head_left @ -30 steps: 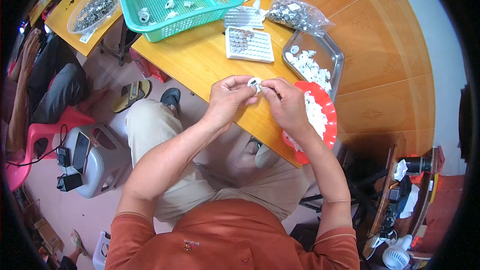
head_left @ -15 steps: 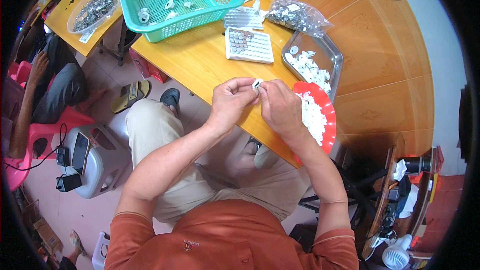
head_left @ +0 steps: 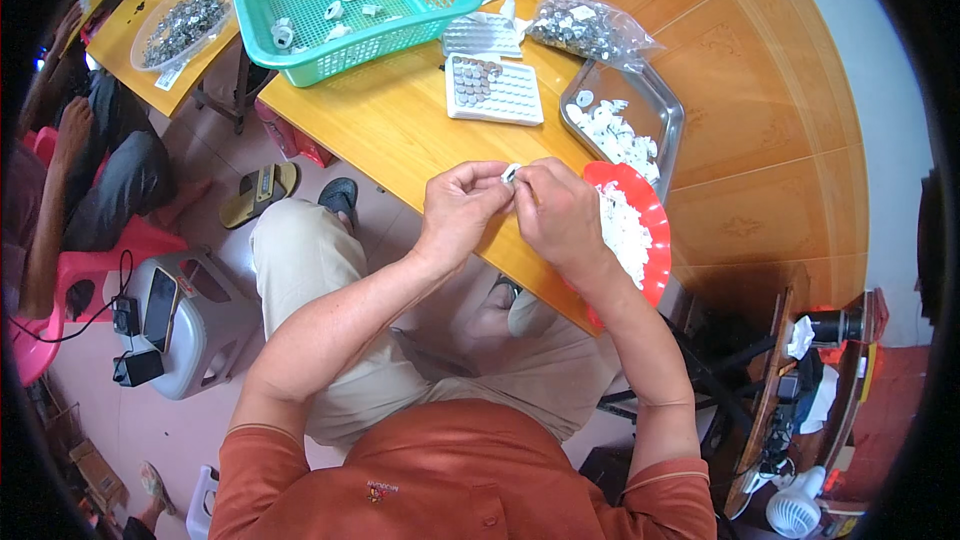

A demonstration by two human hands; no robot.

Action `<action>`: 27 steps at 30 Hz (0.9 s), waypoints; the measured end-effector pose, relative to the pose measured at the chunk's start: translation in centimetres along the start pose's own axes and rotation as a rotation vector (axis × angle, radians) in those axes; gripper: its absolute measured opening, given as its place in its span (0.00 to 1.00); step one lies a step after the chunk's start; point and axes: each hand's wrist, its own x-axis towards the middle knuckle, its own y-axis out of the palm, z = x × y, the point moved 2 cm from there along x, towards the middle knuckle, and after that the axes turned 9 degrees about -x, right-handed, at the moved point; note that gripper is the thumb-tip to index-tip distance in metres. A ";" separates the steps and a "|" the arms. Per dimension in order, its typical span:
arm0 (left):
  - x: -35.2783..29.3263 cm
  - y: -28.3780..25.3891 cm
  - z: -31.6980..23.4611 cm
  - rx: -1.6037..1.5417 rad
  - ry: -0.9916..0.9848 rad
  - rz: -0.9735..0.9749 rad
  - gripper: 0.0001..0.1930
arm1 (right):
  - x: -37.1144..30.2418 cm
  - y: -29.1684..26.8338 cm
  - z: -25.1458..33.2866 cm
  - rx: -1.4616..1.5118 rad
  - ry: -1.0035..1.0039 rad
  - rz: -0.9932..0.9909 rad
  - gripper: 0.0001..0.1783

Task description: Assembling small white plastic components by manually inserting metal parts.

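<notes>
Over the near edge of the yellow wooden table [head_left: 350,125], both my hands meet at a small white plastic part [head_left: 510,174] with a dark opening. My left hand [head_left: 462,208] pinches it between thumb and fingers. From the other side my right hand [head_left: 556,212] presses its closed fingertips against the same part; whether they hold a further tiny piece is hidden. A red scalloped plate [head_left: 655,230] heaped with small white pieces lies beside my right hand. Beyond my hands is a white tray [head_left: 515,100] of small round wells, partly filled with silvery discs.
A green plastic basket [head_left: 350,65] with several white parts stands at the far left. A metal tray [head_left: 668,130] of white parts and a clear bag [head_left: 590,30] of metal pieces lie at the right. A co-worker's hand [head_left: 76,125] shows at far left, near a grey stool [head_left: 205,325].
The small white part has turned slightly between my fingertips, and my right fingers have shifted on it. The view has moved a little; the things on the table stay put.
</notes>
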 end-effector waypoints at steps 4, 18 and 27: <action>-0.1 0.1 0.0 0.001 0.003 0.002 0.13 | 0.2 -0.1 0.0 0.027 0.000 0.007 0.03; 0.0 0.0 0.1 0.053 0.008 -0.024 0.13 | 0.6 0.1 -0.8 0.172 0.149 0.148 0.05; 0.0 0.1 -0.7 0.062 0.006 0.050 0.12 | 1.6 0.2 -3.2 0.504 0.421 0.283 0.12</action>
